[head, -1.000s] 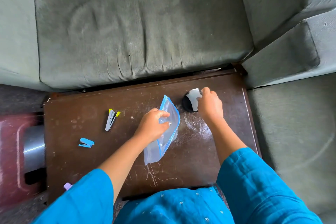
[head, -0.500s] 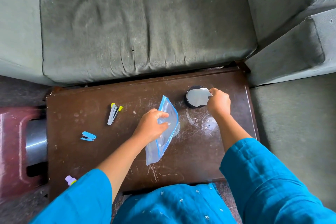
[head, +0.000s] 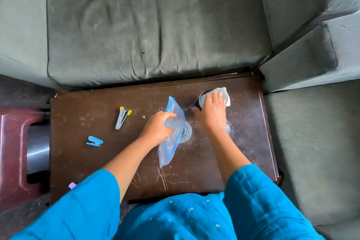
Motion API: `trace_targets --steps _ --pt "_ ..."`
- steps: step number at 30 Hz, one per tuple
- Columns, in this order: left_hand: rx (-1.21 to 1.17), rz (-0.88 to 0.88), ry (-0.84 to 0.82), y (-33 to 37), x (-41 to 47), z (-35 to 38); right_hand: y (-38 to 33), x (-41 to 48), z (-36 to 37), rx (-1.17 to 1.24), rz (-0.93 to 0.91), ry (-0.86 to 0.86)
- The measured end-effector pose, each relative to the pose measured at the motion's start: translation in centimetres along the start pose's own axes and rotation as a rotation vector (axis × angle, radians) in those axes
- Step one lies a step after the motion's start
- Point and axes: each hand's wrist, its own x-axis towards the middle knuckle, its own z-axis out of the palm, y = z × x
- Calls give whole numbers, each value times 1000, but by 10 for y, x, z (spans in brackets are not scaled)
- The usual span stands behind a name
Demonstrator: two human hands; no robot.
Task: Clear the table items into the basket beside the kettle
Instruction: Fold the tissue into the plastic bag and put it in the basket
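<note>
On the dark brown table (head: 97, 161), my left hand (head: 157, 130) grips a clear zip bag (head: 171, 142) with blue edges, held tilted with its lower corner near the tabletop. My right hand (head: 212, 113) lies over a round black object (head: 201, 101) at the back right. Its fingers rest flat on a white sheet (head: 226, 95) that covers the object, and the thumb sits at the object's left side. A grey clip with yellow tips (head: 122, 118) and a small blue stapler (head: 94, 141) lie on the left half of the table.
A maroon plastic piece (head: 11, 152) with a shiny metal vessel (head: 37, 152) stands left of the table. A small purple thing (head: 72, 185) peeks out at the table's front left edge. Grey-green sofa cushions (head: 155, 25) close in the back and right.
My right hand went from pinching the white sheet's edge to lying flat on top of it. The left hand with the bag stayed about where it was. The camera shifted slightly.
</note>
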Motion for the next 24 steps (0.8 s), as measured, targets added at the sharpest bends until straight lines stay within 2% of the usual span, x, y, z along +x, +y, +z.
trace_targets --steps 4,8,13,17,21,24 --pt "-23 11 -12 -9 -16 -6 -26 -37 14 330 -8 -198" --pt "-102 13 -24 -21 -36 -26 -33 -60 16 332 -162 -252" --pt "-174 43 -133 -36 -69 -72 -56 -74 -16 535 -402 -372" --pt "-228 101 -174 -49 -107 -118 -100 -97 -43 746 -331 -450" --pt "-235 125 -101 -62 -141 -163 -153 -128 -53 785 -355 -328" --pt "-228 245 32 -60 -161 -188 -184 -145 -53 872 -365 -227"
